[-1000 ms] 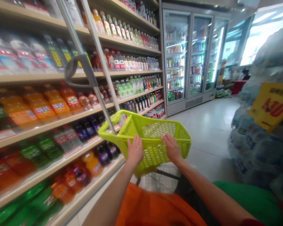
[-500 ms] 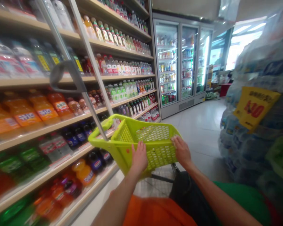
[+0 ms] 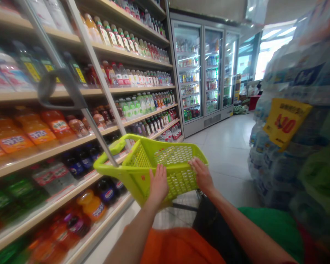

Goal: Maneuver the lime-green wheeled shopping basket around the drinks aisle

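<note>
A lime-green shopping basket cart (image 3: 143, 179) with a divider inside stands in front of me, its long side toward me. My left hand (image 3: 158, 183) grips that side's upper rim near the middle, fingertips over the edge. Farther right along the same rim, my right hand (image 3: 202, 174) is closed on it near the corner. A grey pole with a dark handle loop (image 3: 63, 88) rises at the cart's left end. Nothing shows inside the cart.
Shelves (image 3: 107, 128) of bottled drinks line the left, close to the cart. Glass-door fridges (image 3: 200, 73) stand beyond. Stacked wrapped water bottles (image 3: 275, 161) with a yellow price sign (image 3: 287, 121) rise at the right. Tiled floor (image 3: 225, 143) runs between.
The view has shifted slightly, so the cart, both hands, the fridges and the water stack sit a little farther left. Both hands keep their places on the rim.
</note>
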